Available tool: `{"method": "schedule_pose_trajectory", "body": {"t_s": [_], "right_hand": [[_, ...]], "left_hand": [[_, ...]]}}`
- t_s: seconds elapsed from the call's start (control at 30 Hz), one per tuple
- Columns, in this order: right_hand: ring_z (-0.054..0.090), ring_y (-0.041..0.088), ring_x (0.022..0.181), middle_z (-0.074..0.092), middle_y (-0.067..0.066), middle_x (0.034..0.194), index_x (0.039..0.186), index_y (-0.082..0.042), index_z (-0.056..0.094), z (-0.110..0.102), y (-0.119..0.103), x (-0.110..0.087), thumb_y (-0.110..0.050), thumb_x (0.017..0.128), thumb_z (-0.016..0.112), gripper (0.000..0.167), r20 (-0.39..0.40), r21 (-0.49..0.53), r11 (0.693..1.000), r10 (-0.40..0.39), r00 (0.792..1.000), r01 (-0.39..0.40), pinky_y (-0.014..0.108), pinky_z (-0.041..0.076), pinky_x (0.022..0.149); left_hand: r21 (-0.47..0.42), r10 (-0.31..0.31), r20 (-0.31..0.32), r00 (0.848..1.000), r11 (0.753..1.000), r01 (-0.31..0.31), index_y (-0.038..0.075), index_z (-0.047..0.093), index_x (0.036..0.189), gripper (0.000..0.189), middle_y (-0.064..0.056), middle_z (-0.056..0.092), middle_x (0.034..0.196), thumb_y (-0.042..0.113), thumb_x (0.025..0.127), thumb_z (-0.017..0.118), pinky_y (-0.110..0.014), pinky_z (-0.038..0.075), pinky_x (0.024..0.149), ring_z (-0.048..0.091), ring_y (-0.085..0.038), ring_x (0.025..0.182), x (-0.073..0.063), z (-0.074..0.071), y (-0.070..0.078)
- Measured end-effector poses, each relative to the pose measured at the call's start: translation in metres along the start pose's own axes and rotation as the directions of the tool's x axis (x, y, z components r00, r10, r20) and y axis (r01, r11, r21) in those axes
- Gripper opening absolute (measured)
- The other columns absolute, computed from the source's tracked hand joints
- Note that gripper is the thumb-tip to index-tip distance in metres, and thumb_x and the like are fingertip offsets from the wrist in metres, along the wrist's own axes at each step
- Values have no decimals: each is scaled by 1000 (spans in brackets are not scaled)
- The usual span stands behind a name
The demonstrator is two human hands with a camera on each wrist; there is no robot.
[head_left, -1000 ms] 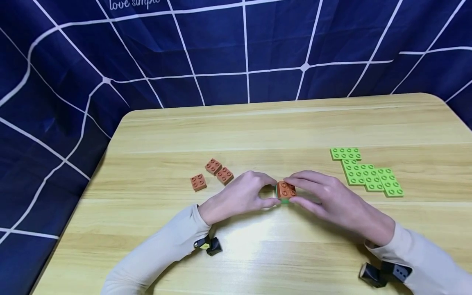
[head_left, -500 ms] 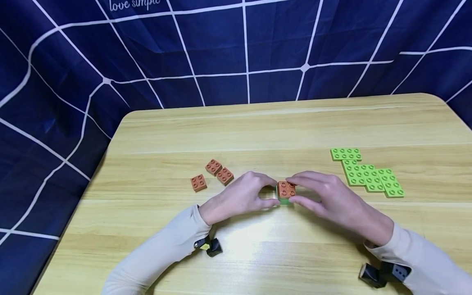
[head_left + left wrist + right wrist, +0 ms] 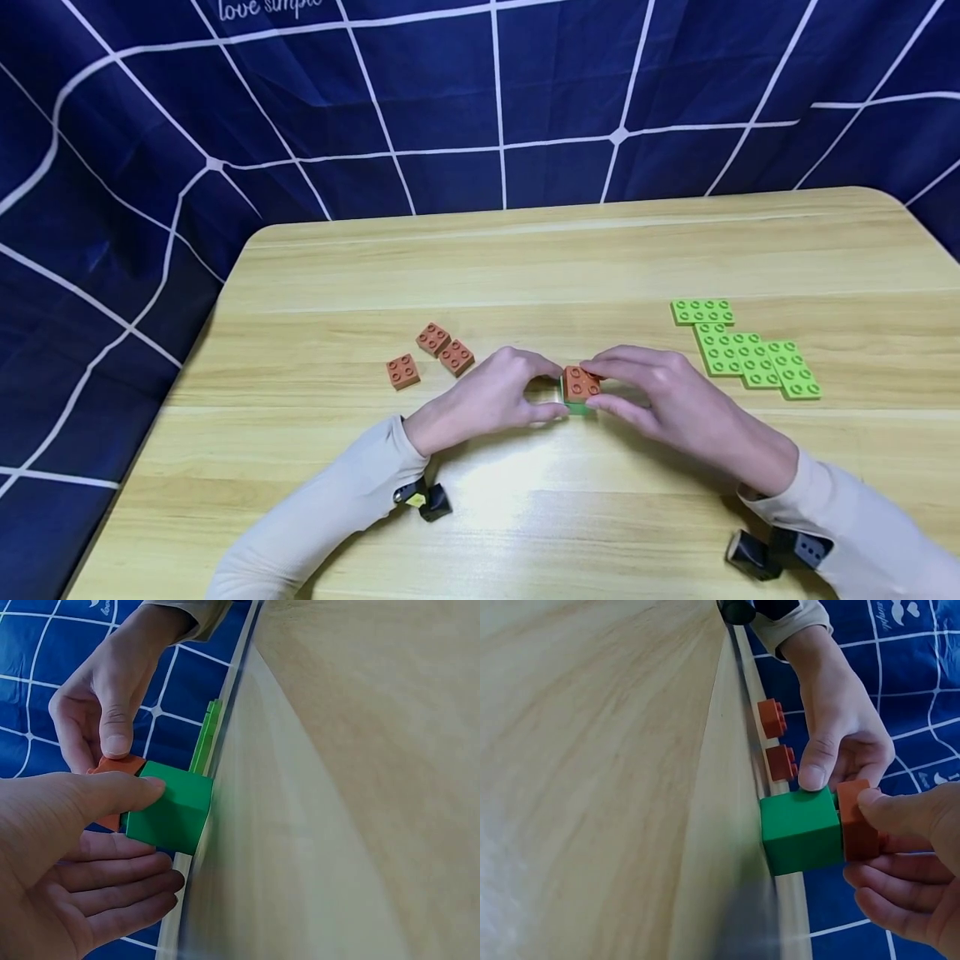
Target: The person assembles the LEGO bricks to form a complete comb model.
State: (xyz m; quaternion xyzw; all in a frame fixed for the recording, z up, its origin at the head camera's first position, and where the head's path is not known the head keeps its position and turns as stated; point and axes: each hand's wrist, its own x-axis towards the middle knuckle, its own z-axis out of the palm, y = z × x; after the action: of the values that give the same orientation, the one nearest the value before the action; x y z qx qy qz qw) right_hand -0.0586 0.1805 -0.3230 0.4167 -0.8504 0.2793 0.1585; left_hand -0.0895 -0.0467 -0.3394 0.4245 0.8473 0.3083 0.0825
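A taller green block [image 3: 171, 808] stands on the table, its plain sides facing both wrist cameras. My left hand [image 3: 495, 400] steadies it between thumb and fingers. Over its top sits an orange-brown 2x2 building brick [image 3: 581, 383], studs up, pinched by the thumb and fingers of my right hand [image 3: 667, 400]. In the right wrist view, a narrow gap with a green stud showing separates the brick [image 3: 857, 821] from the block [image 3: 802, 831] on the left-hand side, so the brick looks slightly tilted.
Several light green 2x4 flat bricks [image 3: 753, 360] lie joined edge to edge at the right. Left of my left hand lie three loose orange-brown bricks [image 3: 403, 372]. A blue cloth with white lines [image 3: 450, 100] hangs behind the wooden table [image 3: 480, 267].
The orange-brown brick has turned slightly and lines up more squarely over the green block. My right fingertips shifted a little on it; my left hand stays in place.
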Motion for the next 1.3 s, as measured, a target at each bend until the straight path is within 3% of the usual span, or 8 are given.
{"method": "schedule_pose_trajectory", "body": {"t_s": [0.3, 0.43, 0.63, 1.0, 1.3], "right_hand": [[71, 29, 79, 71, 17, 96, 102, 1, 72, 1, -3, 2, -45, 97, 50, 51, -15, -23, 999, -32, 999, 32, 33, 60, 68], [71, 29, 80, 71, 16, 96, 103, 1, 71, 2, -2, 2, -44, 96, 52, 50, -14, -15, 999, -29, 999, 29, 32, 60, 68], [71, 28, 82, 71, 14, 98, 103, 1, 71, 1, -2, 2, -43, 96, 53, 48, -14, 4, 1000, -21, 1000, 21, 32, 60, 71], [70, 27, 85, 71, 13, 99, 104, 0, 71, -1, -3, 3, -44, 95, 54, 48, 11, -24, 1000, -3, 1000, 4, 33, 60, 73], [67, 26, 91, 70, 12, 100, 105, 0, 71, -2, -3, 2, -37, 90, 66, 39, 29, -95, 995, 17, 999, -14, 40, 59, 76]], "left_hand": [[-20, -12, 8, 1000, 1000, 12, 0, 68, 113, 38, -13, 71, 107, 22, 83, 77, -12, 52, 72, 64, -11, 76, 1, -1, 1], [-10, -11, -6, 1000, 1000, 11, -2, 66, 115, 43, -14, 71, 107, 23, 82, 79, -14, 53, 76, 67, -14, 83, 0, -3, 1], [-13, 17, -60, 998, 1000, -18, -1, 63, 122, 49, -14, 67, 117, 27, 84, 77, -17, 49, 94, 66, -21, 106, -2, -7, 7], [-37, 78, -153, 985, 996, -84, -1, 66, 116, 41, -14, 69, 112, 24, 85, 75, -15, 49, 91, 67, -22, 103, -2, -7, 8], [52, 114, -186, 976, 993, -106, -1, 70, 110, 38, -14, 68, 114, 26, 84, 76, -20, 44, 101, 64, -24, 110, -2, -8, 9]]}}
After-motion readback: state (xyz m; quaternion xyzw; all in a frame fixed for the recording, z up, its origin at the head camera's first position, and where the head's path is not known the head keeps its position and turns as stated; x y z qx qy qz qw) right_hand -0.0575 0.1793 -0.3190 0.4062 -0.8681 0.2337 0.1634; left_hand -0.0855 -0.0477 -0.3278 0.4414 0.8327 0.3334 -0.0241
